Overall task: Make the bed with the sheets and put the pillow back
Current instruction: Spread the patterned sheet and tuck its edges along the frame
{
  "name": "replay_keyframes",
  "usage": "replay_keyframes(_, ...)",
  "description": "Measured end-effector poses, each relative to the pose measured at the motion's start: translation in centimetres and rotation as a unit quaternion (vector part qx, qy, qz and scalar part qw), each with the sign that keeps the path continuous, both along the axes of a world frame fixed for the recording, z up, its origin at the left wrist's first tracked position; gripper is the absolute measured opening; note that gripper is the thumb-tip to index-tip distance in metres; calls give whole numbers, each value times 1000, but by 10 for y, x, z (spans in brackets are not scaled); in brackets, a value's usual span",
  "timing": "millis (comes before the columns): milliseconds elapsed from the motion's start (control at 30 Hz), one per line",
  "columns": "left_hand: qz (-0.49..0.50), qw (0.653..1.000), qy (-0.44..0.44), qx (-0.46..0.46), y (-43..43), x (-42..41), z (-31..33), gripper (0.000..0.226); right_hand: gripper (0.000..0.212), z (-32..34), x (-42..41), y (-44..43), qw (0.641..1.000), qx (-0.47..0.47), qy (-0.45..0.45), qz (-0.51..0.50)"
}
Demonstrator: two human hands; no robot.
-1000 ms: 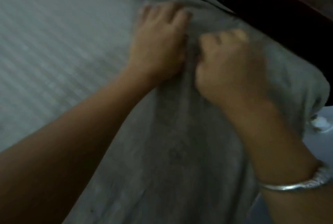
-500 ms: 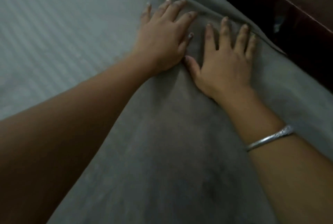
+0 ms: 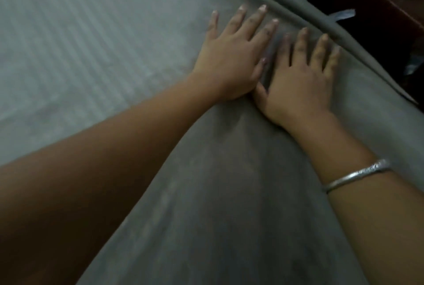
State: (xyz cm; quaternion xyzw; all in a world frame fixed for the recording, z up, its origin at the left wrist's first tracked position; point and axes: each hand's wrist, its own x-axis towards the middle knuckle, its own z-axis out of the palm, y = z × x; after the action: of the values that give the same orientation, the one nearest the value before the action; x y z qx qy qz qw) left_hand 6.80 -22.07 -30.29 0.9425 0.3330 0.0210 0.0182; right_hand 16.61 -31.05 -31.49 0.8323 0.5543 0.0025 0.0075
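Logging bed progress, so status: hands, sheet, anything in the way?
Left hand open, flat on grey sheet. Right hand open, flat beside it. Fold ridge just beyond both hands, not yet smoothed.

Matt grey cloth sheet (image 3: 218, 193), shiny metal bangle (image 3: 358, 175), dark glossy wooden furniture (image 3: 371, 2).

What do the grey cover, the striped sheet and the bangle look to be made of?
The grey cover looks like soft matte cloth, perhaps fleece or brushed cotton: its surface is faintly fuzzy and it folds into a thick ridge. The striped sheet looks like thin woven fabric, likely cotton, with tone-on-tone stripes and a slight sheen. The bangle looks like silver-coloured metal: it has bright glints and one textured stretch.
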Motion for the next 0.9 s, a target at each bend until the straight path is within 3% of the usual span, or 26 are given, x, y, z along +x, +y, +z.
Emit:
replay_keyframes(67, 76, 997, -16, 5, -3, -32, 0, 64, 76, 0, -35, -4, 994, 54, 9, 90)
replay_keyframes(167, 213, 976, 1, -42, 1, -83, -14, 63, 80, -11, -81, -10, 969, -20, 55, 238)
replay_keyframes(233, 211, 975, 36, -65, 2, -97, -23, 60, 79, -15, -84, -11, 963, -43, 57, 261)
replay_keyframes(333, 113, 989, 37, -83, 7, -87, -16, 62, 86, -16, -64, -5, 976, -75, 28, 203)
replay_keyframes(400, 42, 996, 41, -70, 5, -83, -7, 67, 86, -10, -52, 1, 993, -78, 24, 90)
replay_keyframes(500, 58, 997, 34, -35, -1, -110, -5, 73, 84, 1, -60, 10, 996, -68, 46, -28)
replay_keyframes(600, 143, 990, -8, -21, -5, -164, -7, 77, 85, 1, -114, 8, 994, -11, 38, 107)
replay_keyframes(667, 71, 997, -6, -25, -16, -199, -13, 72, 82, -8, -161, -2, 976, 9, 49, 210)
replay_keyframes(733, -13, 999, 23, -34, -31, -235, -24, 69, 82, -16, -188, -13, 966, -25, 61, 251)
replay_keyframes(833, 46, 997, 50, -47, -42, -283, -28, 78, 89, -17, -175, -24, 976, -65, 37, 204)
replay_keyframes(900, 142, 987, 48, -58, -46, -313, -25, 83, 87, -13, -165, -30, 992, -79, 38, 92)
